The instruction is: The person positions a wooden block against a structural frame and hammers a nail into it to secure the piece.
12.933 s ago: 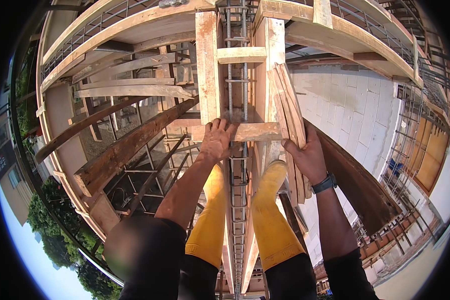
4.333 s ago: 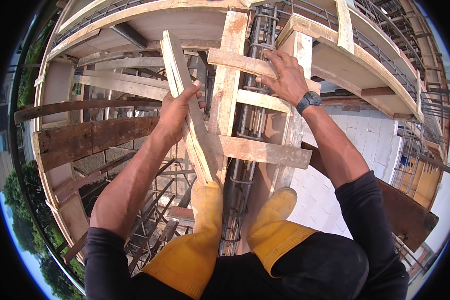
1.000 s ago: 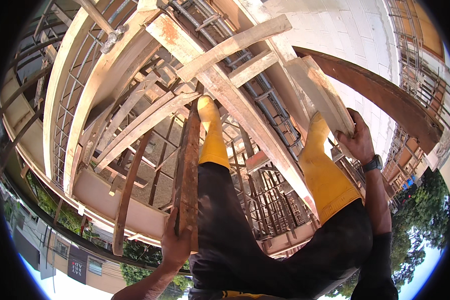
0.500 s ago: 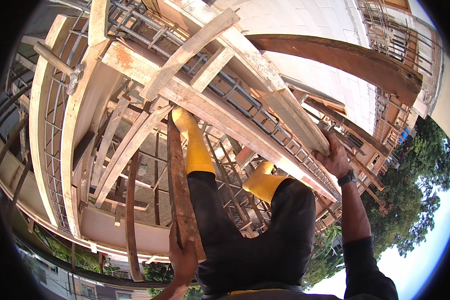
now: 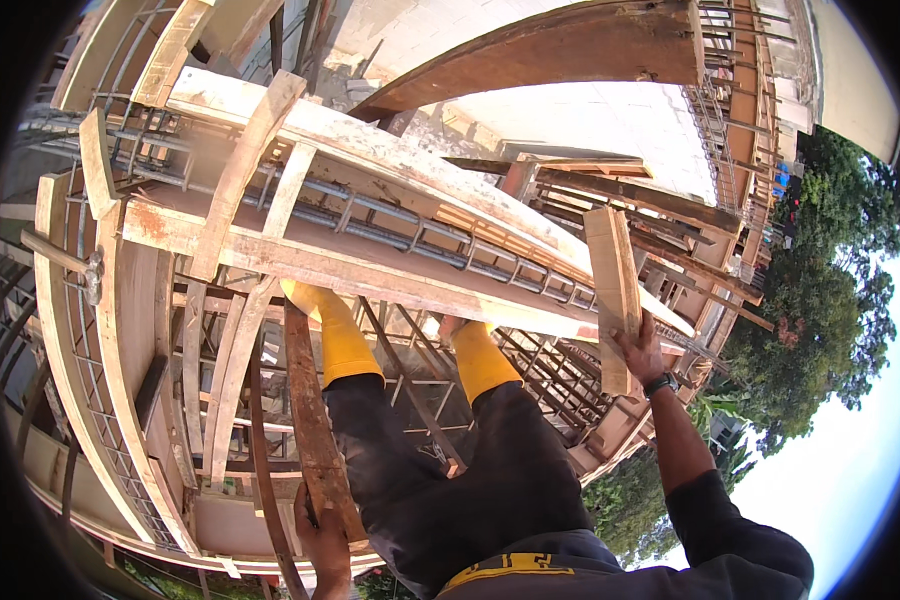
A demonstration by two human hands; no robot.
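While the long formwork (image 5: pixel 370 278) slants across before me, the brown plank (image 5: pixel 312 425) lies beside my left leg (image 5: pixel 380 445), its near end gripped by my left hand (image 5: pixel 324 546), and the shorter pale timber (image 5: pixel 615 270), overlapping the formwork at right, is grasped by my right hand (image 5: pixel 638 353).

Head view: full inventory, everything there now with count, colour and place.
Short timber piece: one, pale, right of centre.
Narrow plank: one, brown, lower left of centre.
Hammer: one, grey head, left side.
Long form timbers: two, pale, across the centre.
Rebar cages: several, grey; main one between them.
Crosspieces: two, pale, over those timbers' left end.
Broad plank: one, brown, top.
Block wall: one, whitish, upper centre.
Trees: uncountable, green, right.
Boots: two, yellow, centre.
Trousers: one pair, dark, lower centre.
Left hand: one, at narrow plank's lower end.
Right hand: one, on short timber piece.
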